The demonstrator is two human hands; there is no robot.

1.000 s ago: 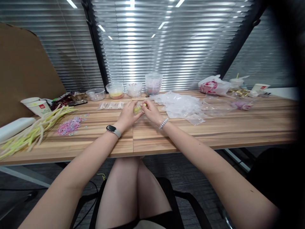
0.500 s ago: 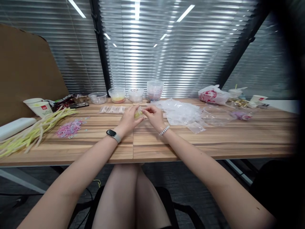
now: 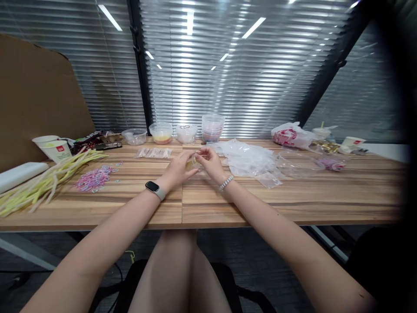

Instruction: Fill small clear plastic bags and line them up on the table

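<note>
Above the middle of the table, my left hand (image 3: 178, 168) is closed around a small yellowish item in clear plastic (image 3: 192, 162), its thumb pointing right. My right hand (image 3: 211, 163) meets it there, fingertips pinching the clear upper part. Fingers cover much of the item, so its exact kind is hidden. Just left of my left hand lie several small clear packets (image 3: 154, 153) in a row. Close to my right hand is a spread pile of clear plastic bags (image 3: 250, 158), with a single small bag (image 3: 269, 179) at its front edge.
Clear tubs (image 3: 161, 132) and a stack of cups (image 3: 212, 128) line the back. At left are pink and purple small links (image 3: 94, 178), yellow fuzzy stems (image 3: 55, 176) and paper cups (image 3: 57, 150). A red-and-white plastic bag (image 3: 291, 134) sits at back right.
The view has tilted up slightly, so the table sits a little lower. Both hands stay together on the item; the fingers have shifted, and less of its yellow part shows.
</note>
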